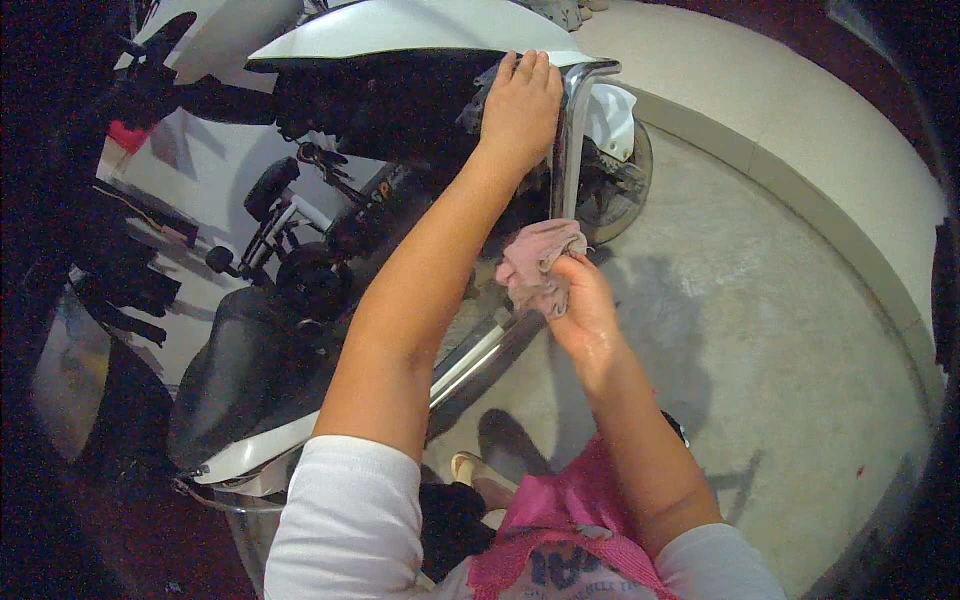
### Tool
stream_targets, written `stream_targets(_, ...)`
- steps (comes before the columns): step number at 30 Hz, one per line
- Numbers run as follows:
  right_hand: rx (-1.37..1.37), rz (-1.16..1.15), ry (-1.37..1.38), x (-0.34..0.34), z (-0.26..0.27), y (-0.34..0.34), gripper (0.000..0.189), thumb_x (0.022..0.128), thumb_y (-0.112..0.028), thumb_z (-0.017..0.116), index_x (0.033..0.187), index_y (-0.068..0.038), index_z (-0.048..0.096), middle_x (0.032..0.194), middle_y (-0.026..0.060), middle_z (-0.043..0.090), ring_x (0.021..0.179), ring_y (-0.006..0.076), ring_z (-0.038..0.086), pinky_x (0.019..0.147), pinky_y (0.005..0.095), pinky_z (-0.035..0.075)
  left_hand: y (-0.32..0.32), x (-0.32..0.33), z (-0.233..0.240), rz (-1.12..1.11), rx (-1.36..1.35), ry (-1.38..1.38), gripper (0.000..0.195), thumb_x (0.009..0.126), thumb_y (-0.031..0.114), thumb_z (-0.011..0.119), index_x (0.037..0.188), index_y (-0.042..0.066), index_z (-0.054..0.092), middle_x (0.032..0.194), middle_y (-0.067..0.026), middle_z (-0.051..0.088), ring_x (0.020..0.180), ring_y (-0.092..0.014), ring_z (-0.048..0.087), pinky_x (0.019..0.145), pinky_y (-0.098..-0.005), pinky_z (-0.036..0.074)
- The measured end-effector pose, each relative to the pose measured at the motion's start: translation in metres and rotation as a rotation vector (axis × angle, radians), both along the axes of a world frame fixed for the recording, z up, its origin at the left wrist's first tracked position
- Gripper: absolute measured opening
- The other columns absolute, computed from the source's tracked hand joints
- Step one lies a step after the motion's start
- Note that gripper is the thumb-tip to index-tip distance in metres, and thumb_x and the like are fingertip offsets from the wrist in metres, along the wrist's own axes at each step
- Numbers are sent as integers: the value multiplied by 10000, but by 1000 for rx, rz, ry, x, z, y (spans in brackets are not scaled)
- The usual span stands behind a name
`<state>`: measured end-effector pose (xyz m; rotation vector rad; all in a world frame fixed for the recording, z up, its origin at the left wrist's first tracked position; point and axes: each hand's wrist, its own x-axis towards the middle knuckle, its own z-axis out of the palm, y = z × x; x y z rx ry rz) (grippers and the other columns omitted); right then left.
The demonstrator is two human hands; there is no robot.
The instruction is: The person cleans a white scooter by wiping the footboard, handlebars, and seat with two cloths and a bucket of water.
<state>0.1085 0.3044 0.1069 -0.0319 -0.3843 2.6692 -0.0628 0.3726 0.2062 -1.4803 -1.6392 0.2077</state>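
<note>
My left hand lies palm down on the dark body of a two-wheeler, its fingertips at the lower edge of a glossy white panel. No object shows in it, though its palm is hidden. Just right of it runs a bent chrome tube. A crumpled, stained pink cloth is in my right hand, pinched under the thumb. The cloth lies over the tube's lower part and covers it there. Below, a shiny metal tube slants down to the left.
At the right stands a wheel under a white mudguard. A black seat and a footrest are at the left. A raised tiled ledge curves around the concrete floor. My shoe shows below.
</note>
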Motion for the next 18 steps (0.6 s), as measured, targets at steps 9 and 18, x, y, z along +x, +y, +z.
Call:
stream_targets(9,-86,-67,-103,1,-9,9,239,803,-61,509,1036,-14,533,938,108,616,833,221,618,722,332,504,-78,-5,-45,-139,-299,48,404,794,132,457,1169,-13,495,1263,-157,481,1227,-276,407,1052,-398,272)
stream_targets(18,-63,-140,-17,10,-6,31,272,822,-64,453,1078,6,514,988,136,605,859,241,620,731,334,529,-4,16,5,-396,41,-401,410,758,11,472,1159,78,529,1188,-131,535,1097,-302,510,916,-376,427)
